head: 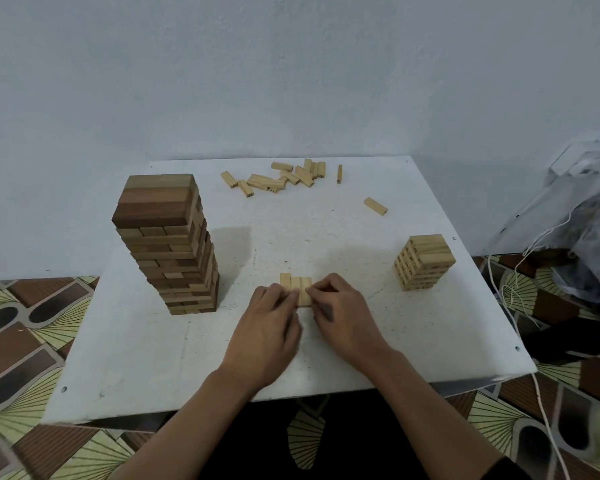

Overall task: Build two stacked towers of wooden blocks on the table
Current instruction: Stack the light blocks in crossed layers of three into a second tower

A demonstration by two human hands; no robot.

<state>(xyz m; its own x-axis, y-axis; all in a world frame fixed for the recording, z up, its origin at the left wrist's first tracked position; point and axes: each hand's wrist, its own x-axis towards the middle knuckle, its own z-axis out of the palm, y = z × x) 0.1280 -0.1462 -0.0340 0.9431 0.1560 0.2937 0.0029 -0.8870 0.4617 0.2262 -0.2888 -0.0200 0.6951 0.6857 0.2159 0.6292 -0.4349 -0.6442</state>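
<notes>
Curled fingers of left hand (267,327) and right hand (343,317) pinching flat row of three pale blocks (297,289), smooth rectangular wood, on speckled white counter (136,358). Left of fingers, tall tower (168,244), brown-banded; right, short tower (425,263); beyond, scattered loose blocks (281,178).

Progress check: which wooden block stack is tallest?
The brown wooden tower at left, mixed dark and light; pale wooden stack at right is far shorter, pale block row lowest.

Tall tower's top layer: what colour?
The tall tower tops out in three blocks, light tan at the back through to dark brown in front. Head view.
</notes>
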